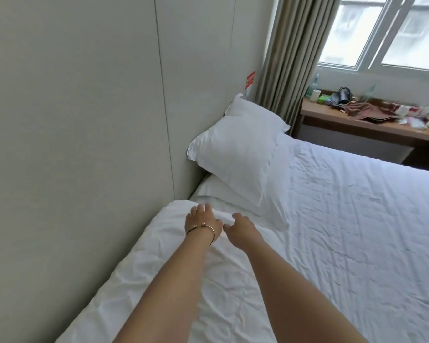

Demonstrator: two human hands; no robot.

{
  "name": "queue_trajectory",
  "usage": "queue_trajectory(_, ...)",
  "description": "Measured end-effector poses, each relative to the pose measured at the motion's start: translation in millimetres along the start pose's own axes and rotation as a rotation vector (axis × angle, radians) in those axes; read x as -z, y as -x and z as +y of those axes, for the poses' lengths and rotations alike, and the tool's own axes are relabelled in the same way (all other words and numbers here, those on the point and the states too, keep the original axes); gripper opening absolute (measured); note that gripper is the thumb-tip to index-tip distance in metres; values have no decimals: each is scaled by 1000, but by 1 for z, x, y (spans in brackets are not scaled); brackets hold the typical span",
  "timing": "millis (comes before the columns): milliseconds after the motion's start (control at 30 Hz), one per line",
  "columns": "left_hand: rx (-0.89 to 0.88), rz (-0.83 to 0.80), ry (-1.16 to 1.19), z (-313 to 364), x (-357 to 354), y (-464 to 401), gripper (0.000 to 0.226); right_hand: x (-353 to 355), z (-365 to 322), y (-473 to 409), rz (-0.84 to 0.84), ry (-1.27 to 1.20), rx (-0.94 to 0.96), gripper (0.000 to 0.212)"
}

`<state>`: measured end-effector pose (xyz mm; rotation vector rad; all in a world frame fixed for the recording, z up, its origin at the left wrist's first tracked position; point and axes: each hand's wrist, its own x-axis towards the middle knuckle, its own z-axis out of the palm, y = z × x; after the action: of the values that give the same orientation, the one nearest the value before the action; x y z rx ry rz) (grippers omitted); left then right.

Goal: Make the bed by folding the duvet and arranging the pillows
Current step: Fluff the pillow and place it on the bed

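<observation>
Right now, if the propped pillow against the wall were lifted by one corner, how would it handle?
The propped pillow would probably sag and fold: its cover is creased and its corners droop. It looks plump, so likely light. It leans on the wall, so a push may topple it.

**One camera, on my head**

Everything comes from a single wide-angle view worn on my head, looking forward and down along my own forearms. It sits close above the bed, which fills the lower and right part of the frame. The wall runs up the left side, bowed by the lens. The window and desk sit in the upper right corner, farther off.
</observation>
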<state>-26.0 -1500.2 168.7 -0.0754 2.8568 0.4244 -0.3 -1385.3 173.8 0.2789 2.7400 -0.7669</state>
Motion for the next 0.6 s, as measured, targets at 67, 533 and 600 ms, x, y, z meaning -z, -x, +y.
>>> queue_trajectory(67,-19,0,4,2,10,-43,57,3,-4,-40,-2,5,-6,55)
queue_trajectory(533,13,87,198,8,-78,-276,59,-11,27,-291,198,-23,-124,68)
queue_trajectory(600,17,117,208,6,-99,-287,64,-12,32,-318,241,-80,-133,80)
